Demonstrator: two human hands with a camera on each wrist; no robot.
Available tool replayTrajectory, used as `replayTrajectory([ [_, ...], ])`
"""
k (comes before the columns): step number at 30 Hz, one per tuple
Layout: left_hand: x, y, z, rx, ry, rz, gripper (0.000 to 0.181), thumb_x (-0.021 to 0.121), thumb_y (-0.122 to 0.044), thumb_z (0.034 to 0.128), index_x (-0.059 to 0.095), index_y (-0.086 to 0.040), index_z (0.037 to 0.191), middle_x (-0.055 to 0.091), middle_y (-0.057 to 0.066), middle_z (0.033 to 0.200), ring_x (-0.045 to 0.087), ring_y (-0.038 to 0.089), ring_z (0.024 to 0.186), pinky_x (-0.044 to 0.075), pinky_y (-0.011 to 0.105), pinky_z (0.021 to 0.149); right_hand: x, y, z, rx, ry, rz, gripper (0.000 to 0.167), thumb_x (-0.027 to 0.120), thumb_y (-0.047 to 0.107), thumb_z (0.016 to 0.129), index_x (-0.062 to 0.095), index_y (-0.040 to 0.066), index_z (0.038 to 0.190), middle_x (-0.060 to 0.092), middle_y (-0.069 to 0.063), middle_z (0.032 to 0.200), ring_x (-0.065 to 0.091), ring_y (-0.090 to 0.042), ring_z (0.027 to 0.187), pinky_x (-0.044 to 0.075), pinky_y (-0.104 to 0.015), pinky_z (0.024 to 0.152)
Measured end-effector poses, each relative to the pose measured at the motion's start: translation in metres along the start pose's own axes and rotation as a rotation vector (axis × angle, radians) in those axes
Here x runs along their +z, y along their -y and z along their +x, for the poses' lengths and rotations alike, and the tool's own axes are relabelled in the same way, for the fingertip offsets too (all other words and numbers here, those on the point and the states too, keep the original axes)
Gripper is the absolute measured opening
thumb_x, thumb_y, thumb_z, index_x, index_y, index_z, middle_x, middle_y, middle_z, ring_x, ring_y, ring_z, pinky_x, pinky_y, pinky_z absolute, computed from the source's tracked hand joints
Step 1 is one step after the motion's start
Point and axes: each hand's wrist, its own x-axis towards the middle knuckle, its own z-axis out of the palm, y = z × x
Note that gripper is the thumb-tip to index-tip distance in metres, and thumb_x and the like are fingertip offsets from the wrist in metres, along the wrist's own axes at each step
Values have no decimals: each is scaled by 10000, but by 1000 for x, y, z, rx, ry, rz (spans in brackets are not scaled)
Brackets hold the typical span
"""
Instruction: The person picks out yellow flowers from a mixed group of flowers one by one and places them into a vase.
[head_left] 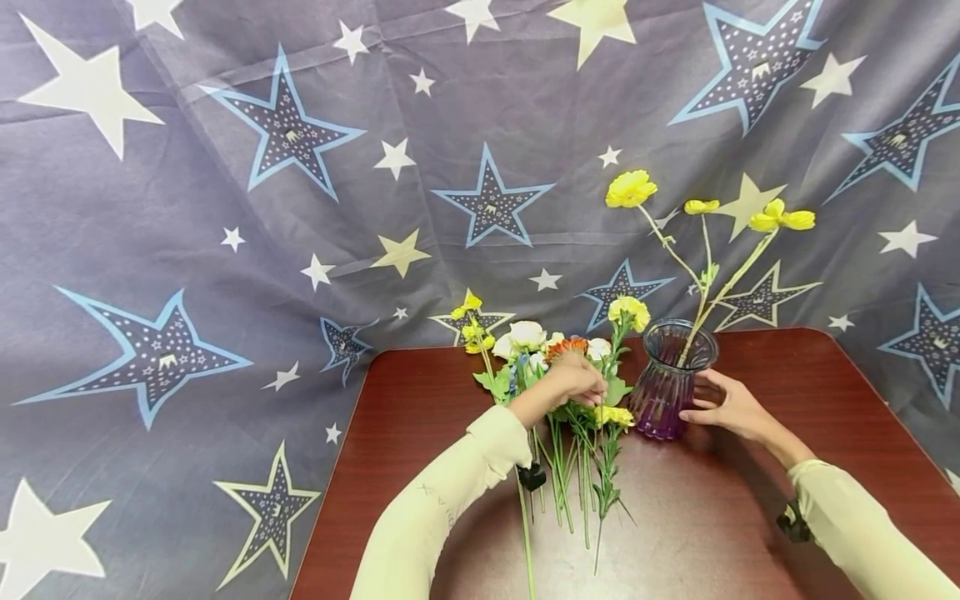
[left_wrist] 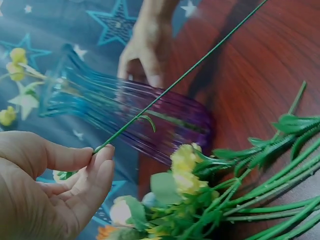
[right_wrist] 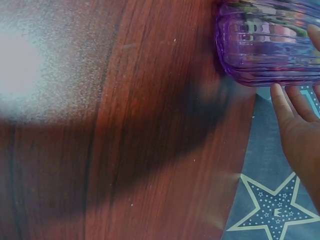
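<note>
The left hand [head_left: 576, 379] pinched a thin, straight green stem [left_wrist: 175, 84] between thumb and fingertips; which bloom it bore, if any, could not be told. The right hand [head_left: 733, 408] gripped the flank of a ribbed glass vase [head_left: 656, 400], blue-grey at its flared mouth and deep purple at its base, thumb on the near face and fingers at the side.

In the head view the vase lay at 3 o'clock from the left hand, a little apart, its mouth slightly higher, toward 2 o'clock. The right hand was the nearer, touching the glass at the vase's 4 o'clock. The vase stood on a dark red wood-grain tabletop [head_left: 817, 408], mouth up, and held a branching stem with three yellow blooms [head_left: 631, 190].

In the left wrist view the pinched stem ran from the fingertips toward 1 o'clock, crossing the vase's long axis, which ran from the mouth at 10 to the base at 4. In the head view a loose bunch of white, orange and yellow flowers [head_left: 527, 336] lay around and below the left hand, green stems pointing toward 6.
</note>
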Motion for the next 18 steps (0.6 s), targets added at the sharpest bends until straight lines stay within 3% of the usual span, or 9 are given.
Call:
replayTrajectory([
  [6,-17,-10,-11,72,-39,-1,67,704,22,917,721,58,971,772,185,864,637,110,548,653,374,772,-1,-2,1,-8,16,-1,566,763,-146,794,562,79,1273,655,221,1158,653,60,1069,569,-151,903],
  [12,-32,-19,-21,159,-35,-72,64,683,28,931,688,64,983,756,169,821,661,141,601,641,299,665,0,-2,1,-17,15,-8,571,767,-145,792,569,110,1264,654,226,1155,651,67,1062,569,-149,901],
  [18,-44,-31,-33,228,-45,-112,109,683,25,937,673,62,1038,754,197,883,756,353,834,639,280,664,1,-1,0,-13,10,-27,545,778,-124,793,555,30,1266,644,233,1146,645,79,1055,573,-152,894],
])
